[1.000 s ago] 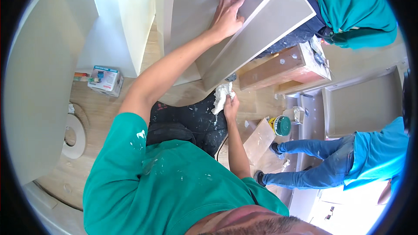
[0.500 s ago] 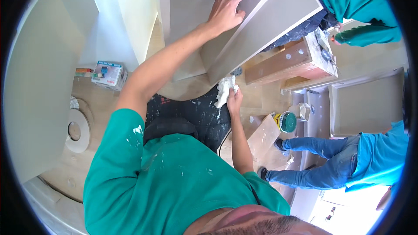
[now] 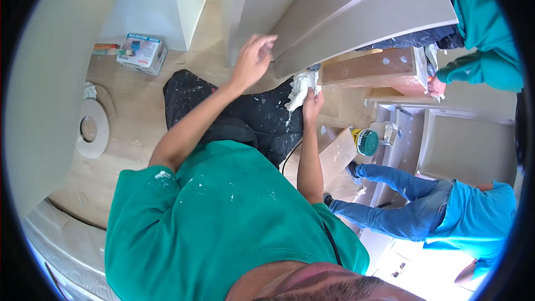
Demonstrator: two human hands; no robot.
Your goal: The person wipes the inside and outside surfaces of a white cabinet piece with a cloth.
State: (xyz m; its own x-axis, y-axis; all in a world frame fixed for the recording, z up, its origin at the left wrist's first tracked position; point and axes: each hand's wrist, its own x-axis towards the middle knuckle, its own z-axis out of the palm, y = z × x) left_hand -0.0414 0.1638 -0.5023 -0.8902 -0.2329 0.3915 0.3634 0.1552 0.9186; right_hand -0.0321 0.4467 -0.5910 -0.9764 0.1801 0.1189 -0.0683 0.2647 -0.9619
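Observation:
My left hand (image 3: 253, 58) is raised with its fingers spread, empty. Its fingertips are at the lower edge of a large grey panel (image 3: 356, 17) that leans in front of me. My right hand (image 3: 312, 105) is lower and to the right, shut on a crumpled white rag (image 3: 301, 88) held just under the panel's edge. Below both hands are my dark trousers (image 3: 245, 114), speckled with white paint, and my green shirt, also speckled, fills the lower part of the view.
On the wooden floor lie a small blue and white carton (image 3: 142, 53) and a white ring-shaped disc (image 3: 92, 128). A wooden box (image 3: 379, 67), a green round tin (image 3: 368, 142) and pale cabinet parts (image 3: 468, 145) stand at the right. A person in blue (image 3: 440, 214) and another in green (image 3: 485, 39) work there.
My left hand has slid from flat on the panel's face down to its lower edge. The right hand stays on the rag. The view has tilted downward.

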